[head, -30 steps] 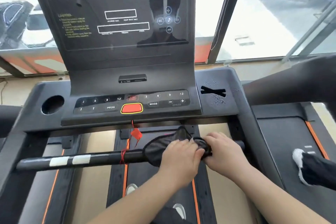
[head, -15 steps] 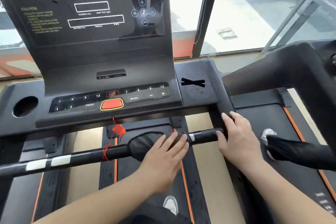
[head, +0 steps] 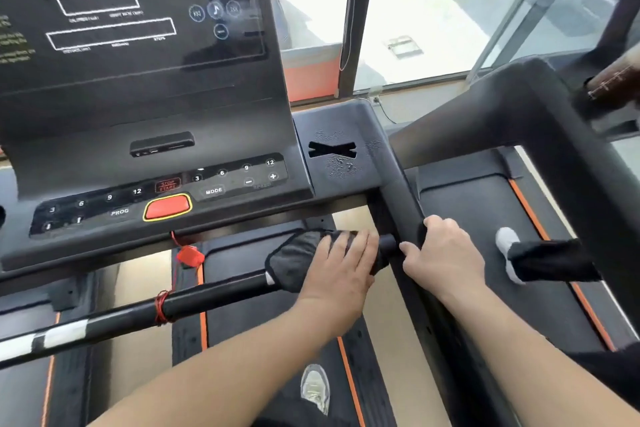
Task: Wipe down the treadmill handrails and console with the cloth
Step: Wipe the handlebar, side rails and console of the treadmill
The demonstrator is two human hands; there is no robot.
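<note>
**Ann:** Daylight pours through the window (head: 433, 11) at the back, and the dark console (head: 138, 90) fills the upper left of the view.

**Ben:** Take the red button (head: 167, 206) on that console as our marker. Straight below it a red clip (head: 189, 256) dangles on its cord. Lower down, the black crossbar (head: 214, 291) runs across at a slant.

**Ann:** And the cloth (head: 294, 264)?

**Ben:** Dark grey, draped over the crossbar, below and to the right of the red button. On top of it lies the left hand (head: 341, 274), fingers stretched out flat, pressing it to the bar. No closed grip there. The thumb is hidden, though, so I can't say whether it hooks underneath.

**Ann:** What about the right hand (head: 443, 253)?

**Ben:** Further right of the button, where the crossbar's end meets the side rail (head: 401, 205). That grip is closed round the rail, fingers curled over it and thumb pointing back toward the bar end.

**Ann:** I also see red cord (head: 161, 307) wound round the crossbar, below the button and a touch left. There are white bands (head: 59, 336) further left along the bar.

**Ben:** Far below the button and to its right, a light shoe (head: 315, 388). Well right of the button, on the neighbouring treadmill (head: 467, 212), there's a white shoe (head: 506, 243) with a dark trouser leg.
</note>
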